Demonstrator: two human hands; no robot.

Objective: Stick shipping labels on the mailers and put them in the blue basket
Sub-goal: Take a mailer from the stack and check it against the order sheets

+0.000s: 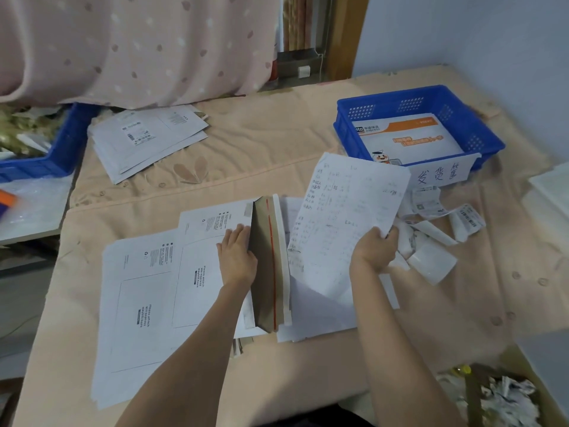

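Mid-bed, I am propping the white cardboard mailer's [271, 266] flap open with flat left-hand [237, 254] fingers while my right hand [374, 251] is pinching the handwritten paper sheet [345, 217], best slid in flat.

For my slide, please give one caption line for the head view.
Left hand opens a mailer; right hand holds a handwritten sheet near the blue basket.
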